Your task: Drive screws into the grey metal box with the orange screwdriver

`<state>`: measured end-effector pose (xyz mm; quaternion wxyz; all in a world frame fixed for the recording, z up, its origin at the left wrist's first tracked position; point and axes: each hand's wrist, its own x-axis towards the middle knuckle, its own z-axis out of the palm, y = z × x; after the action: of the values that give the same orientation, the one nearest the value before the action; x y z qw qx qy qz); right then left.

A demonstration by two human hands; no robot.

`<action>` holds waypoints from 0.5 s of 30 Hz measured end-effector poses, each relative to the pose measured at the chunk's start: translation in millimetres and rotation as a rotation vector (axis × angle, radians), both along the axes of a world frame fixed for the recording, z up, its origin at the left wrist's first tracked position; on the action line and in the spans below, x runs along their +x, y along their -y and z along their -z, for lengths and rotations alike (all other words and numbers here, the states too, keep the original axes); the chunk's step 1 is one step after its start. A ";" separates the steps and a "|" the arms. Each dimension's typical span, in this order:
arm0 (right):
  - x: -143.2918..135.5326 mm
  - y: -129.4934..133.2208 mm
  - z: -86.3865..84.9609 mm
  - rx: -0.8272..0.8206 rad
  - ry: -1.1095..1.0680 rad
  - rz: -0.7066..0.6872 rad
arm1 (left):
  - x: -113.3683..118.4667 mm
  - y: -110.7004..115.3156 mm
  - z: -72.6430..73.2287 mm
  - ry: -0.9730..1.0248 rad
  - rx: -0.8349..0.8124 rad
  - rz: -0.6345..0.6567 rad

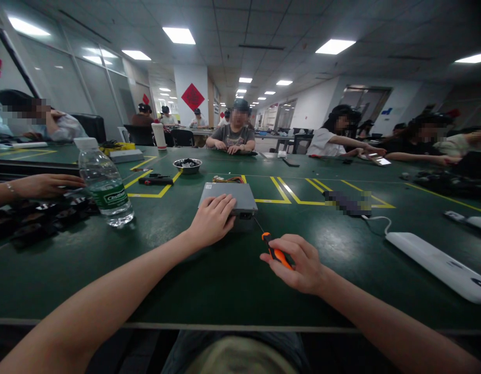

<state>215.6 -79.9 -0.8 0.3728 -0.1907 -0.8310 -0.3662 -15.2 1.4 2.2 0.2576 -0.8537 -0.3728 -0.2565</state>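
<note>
A grey metal computer power supply [246,200] lies on the green table in front of me, its socket side facing me and coloured cables at its back. My left hand [213,218] rests flat on its top, fingers stretched out over the left half and front edge. In my right hand [298,262] is a screwdriver with an orange and black handle [280,257], gripped between thumb and fingers. Its thin shaft points up and left to the lower right front corner of the power supply. Whether the tip touches a screw I cannot tell.
A water bottle [108,192] stands to the left, beside another person's hand [49,184] over dark parts. Farther back are a metal bowl [187,166] and a black tool [156,180]. At right lie a white device [435,262] with a cable and a dark phone-like object [347,203].
</note>
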 end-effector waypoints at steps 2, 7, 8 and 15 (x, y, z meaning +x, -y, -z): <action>-1.4 0.8 -1.0 -0.005 -0.001 -0.010 | 0.2 0.1 -0.1 -0.004 0.003 -0.004; -5.3 2.0 -8.6 -0.036 -0.015 -0.131 | 0.3 -0.2 0.1 -0.002 0.005 -0.004; -5.8 1.4 -9.6 -0.039 -0.039 -0.149 | 0.3 -0.2 0.2 -0.001 0.005 -0.003; -8.9 -3.3 -7.4 -0.044 -0.094 -0.127 | 0.3 -0.2 0.4 0.008 0.007 0.002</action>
<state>206.6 -76.7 6.6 0.4296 -0.1628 -0.8308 -0.3142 -14.9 1.6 1.8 0.2587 -0.8522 -0.3723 -0.2614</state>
